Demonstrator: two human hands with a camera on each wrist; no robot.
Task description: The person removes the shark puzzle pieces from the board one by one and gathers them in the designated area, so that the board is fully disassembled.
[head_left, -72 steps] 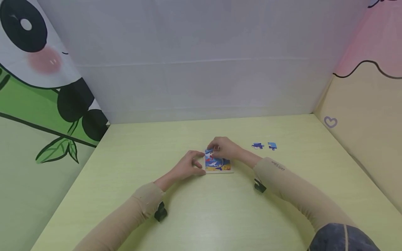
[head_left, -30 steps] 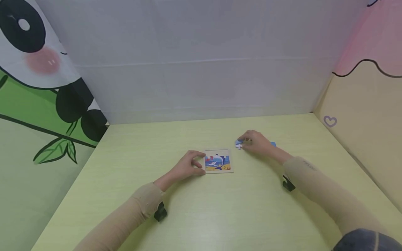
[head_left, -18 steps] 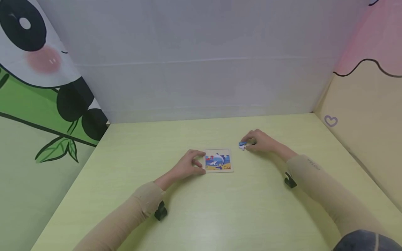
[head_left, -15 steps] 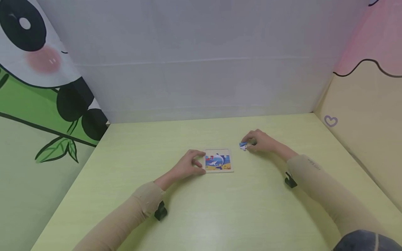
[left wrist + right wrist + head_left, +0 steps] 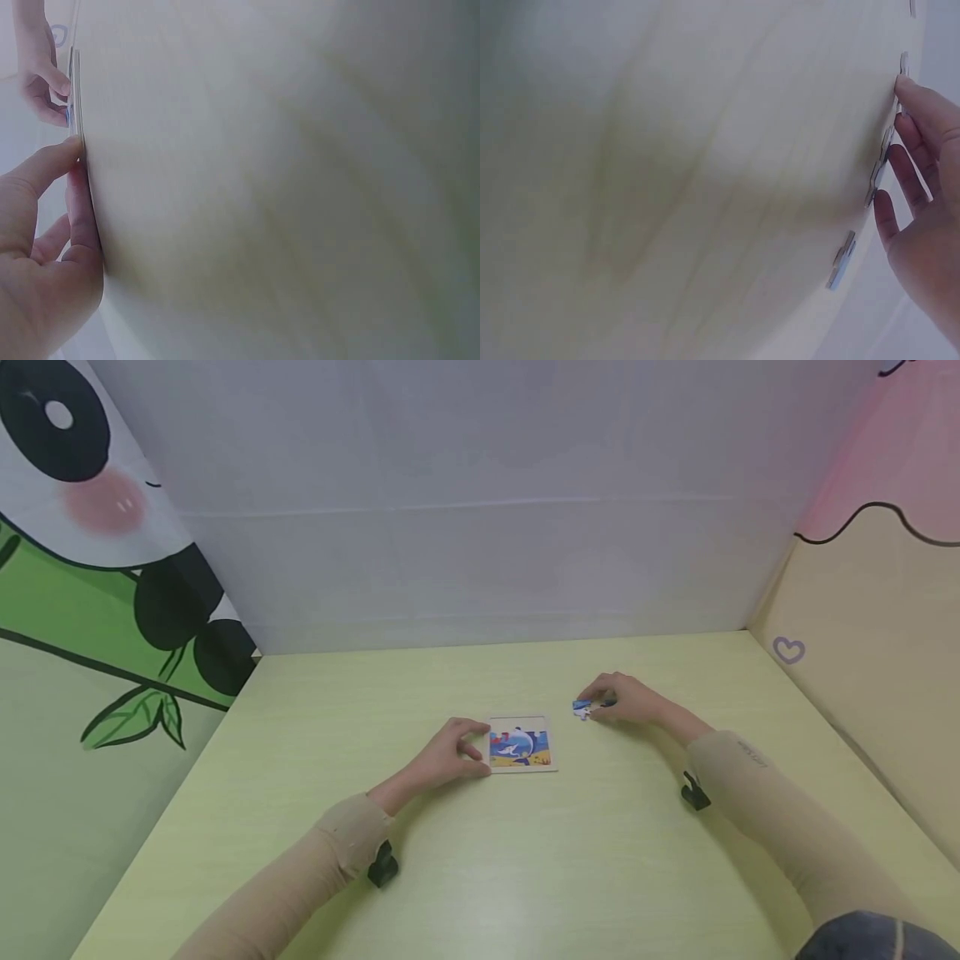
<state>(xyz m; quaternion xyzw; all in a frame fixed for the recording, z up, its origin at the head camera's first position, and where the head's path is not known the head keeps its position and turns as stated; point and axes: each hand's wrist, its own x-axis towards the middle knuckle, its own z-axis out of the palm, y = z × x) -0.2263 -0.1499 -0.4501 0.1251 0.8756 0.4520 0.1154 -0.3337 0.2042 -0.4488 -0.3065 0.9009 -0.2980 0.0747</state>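
A person works at a pale table (image 5: pixel 480 860), a small puzzle board (image 5: pixel 525 769) lying flat near its middle. The left hand (image 5: pixel 441 756) grips the board's left side, thumb at the near corner and forefinger at the far one, a hold that seems meant to stop it sliding. Beyond the board's far right corner, the right hand (image 5: pixel 628 700) pinches a blue-and-white puzzle piece (image 5: pixel 581 708) by its side, likely to leave the printed face in sight; whether it touches the table I cannot tell. A second piece (image 5: pixel 880 166) lies just beside the fingers and a third piece (image 5: pixel 842 261) a little apart, apparently for easy reach. A dolphin picture (image 5: pixel 517 748) fills the board's near part; the bare strip (image 5: pixel 517 724) beyond probably explains the loose pieces.
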